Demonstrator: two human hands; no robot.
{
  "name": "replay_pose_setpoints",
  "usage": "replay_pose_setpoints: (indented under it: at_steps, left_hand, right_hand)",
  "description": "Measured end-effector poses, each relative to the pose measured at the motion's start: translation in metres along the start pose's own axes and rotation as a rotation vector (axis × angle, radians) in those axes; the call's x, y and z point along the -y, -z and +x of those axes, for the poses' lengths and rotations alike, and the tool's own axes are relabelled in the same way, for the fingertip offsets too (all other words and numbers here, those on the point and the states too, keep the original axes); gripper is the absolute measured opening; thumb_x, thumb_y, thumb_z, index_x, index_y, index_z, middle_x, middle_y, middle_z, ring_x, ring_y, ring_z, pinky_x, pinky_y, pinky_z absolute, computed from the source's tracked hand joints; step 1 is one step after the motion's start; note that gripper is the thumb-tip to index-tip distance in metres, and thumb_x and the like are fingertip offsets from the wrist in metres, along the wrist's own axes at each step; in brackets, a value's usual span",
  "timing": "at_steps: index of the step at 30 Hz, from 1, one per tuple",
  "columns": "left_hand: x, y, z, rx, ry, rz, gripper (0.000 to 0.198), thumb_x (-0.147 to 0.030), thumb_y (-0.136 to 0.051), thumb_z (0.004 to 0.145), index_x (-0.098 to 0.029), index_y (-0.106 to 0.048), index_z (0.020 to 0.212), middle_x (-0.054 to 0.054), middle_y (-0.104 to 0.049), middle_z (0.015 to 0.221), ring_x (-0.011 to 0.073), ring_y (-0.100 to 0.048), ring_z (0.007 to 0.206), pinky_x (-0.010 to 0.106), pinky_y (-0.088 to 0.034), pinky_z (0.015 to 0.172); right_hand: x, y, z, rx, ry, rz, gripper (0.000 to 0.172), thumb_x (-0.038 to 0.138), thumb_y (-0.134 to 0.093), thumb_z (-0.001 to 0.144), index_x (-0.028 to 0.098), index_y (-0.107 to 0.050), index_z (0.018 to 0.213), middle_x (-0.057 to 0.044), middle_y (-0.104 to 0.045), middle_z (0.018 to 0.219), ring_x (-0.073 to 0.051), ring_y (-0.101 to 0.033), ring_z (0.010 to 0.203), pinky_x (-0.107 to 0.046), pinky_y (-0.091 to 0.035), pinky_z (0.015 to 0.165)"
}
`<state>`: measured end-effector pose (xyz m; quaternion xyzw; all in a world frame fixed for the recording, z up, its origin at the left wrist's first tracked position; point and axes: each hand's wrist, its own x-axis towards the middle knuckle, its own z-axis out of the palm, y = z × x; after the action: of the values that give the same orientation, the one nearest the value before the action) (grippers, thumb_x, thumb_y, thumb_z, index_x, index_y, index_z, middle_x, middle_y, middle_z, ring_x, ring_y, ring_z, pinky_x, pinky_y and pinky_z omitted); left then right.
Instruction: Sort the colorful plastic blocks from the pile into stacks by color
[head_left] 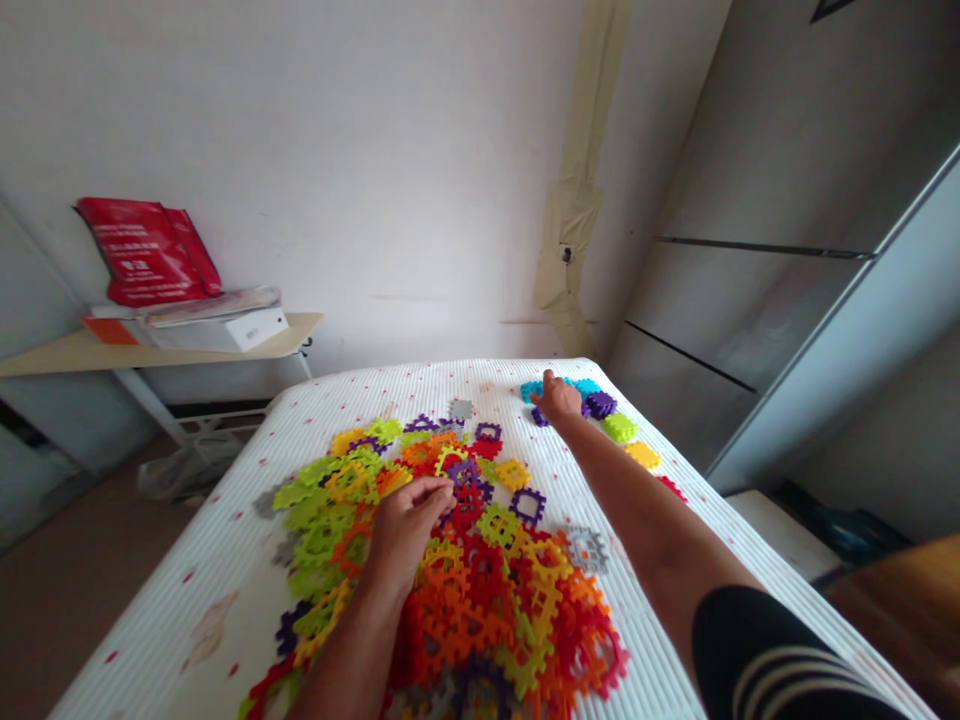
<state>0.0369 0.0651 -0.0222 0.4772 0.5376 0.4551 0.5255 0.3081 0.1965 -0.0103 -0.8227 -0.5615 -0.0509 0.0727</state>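
A wide heap of flat plastic interlocking pieces point(442, 580) with toothed edges, in red, orange, yellow, lime, purple and grey, covers the middle of the padded surface. My left hand point(412, 510) hovers at the heap's centre, thumb and fingertips pinched together; what they hold, if anything, is too small to make out. At the far right my right hand point(559, 398) reaches down with bent fingers. Beside its thumb lies a purple piece point(539, 416), and cyan pieces point(587, 387) are around it. Its fingertips are partly hidden, so I cannot tell what they grip.
Along the right edge sit a purple stack point(601, 404), lime pieces point(620, 428), yellow pieces point(643, 455) and red pieces point(673, 488). One grey piece point(461, 409) lies behind the heap. A side table point(300, 335) carries a red bag point(146, 250). Grey cabinets point(697, 300) stand right.
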Motion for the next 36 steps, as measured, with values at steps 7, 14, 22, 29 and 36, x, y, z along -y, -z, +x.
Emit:
replay_pose_setpoints:
  at_steps: [7,14,22,29,36]
  left_hand:
    - [-0.001,0.001,0.0,-0.013,0.0,-0.007,0.038,-0.043,-0.069,0.053,-0.014,-0.068,0.079,0.006,-0.07,0.066,0.0195,-0.064,0.065,0.026,-0.046,0.058]
    - [-0.001,0.001,0.001,-0.019,0.001,0.002,0.038,-0.044,-0.069,0.053,-0.015,-0.069,0.078,0.006,-0.07,0.068,0.0202,-0.065,0.066,0.026,-0.046,0.057]
    - [0.004,0.002,0.004,-0.007,-0.006,0.01,0.037,-0.043,-0.068,0.055,-0.015,-0.069,0.079,0.006,-0.07,0.066,0.0197,-0.064,0.066,0.026,-0.046,0.058]
    - [0.003,0.002,0.003,0.004,0.0,-0.014,0.036,-0.041,-0.068,0.056,-0.014,-0.069,0.08,0.006,-0.07,0.067,0.019,-0.064,0.067,0.025,-0.046,0.059]
    - [0.001,0.004,0.002,-0.051,-0.02,-0.03,0.035,-0.039,-0.066,0.058,-0.012,-0.068,0.081,0.006,-0.069,0.065,0.0173,-0.062,0.062,0.025,-0.044,0.057]
  right_hand:
    - [0.008,-0.009,0.009,0.015,-0.006,0.014,0.04,0.038,-0.048,0.087,0.016,-0.045,0.12,-0.016,-0.061,0.109,-0.024,-0.061,0.097,-0.03,-0.046,0.073]
    - [0.009,-0.012,0.018,0.014,-0.005,0.011,0.039,0.037,-0.047,0.088,0.015,-0.048,0.121,-0.016,-0.061,0.109,-0.025,-0.061,0.097,-0.029,-0.047,0.072]
    - [0.011,-0.013,0.025,0.007,0.025,0.018,0.039,0.036,-0.045,0.09,0.015,-0.048,0.122,-0.017,-0.059,0.112,-0.025,-0.06,0.099,-0.03,-0.046,0.074]
    - [0.009,-0.014,0.021,0.003,0.032,0.01,0.042,0.04,-0.048,0.088,0.015,-0.045,0.122,-0.016,-0.057,0.111,-0.026,-0.06,0.099,-0.03,-0.046,0.074]
    - [0.016,0.001,0.009,-0.116,0.135,0.064,0.039,0.041,-0.047,0.089,0.017,-0.048,0.119,-0.015,-0.055,0.115,-0.025,-0.061,0.095,-0.031,-0.046,0.073]
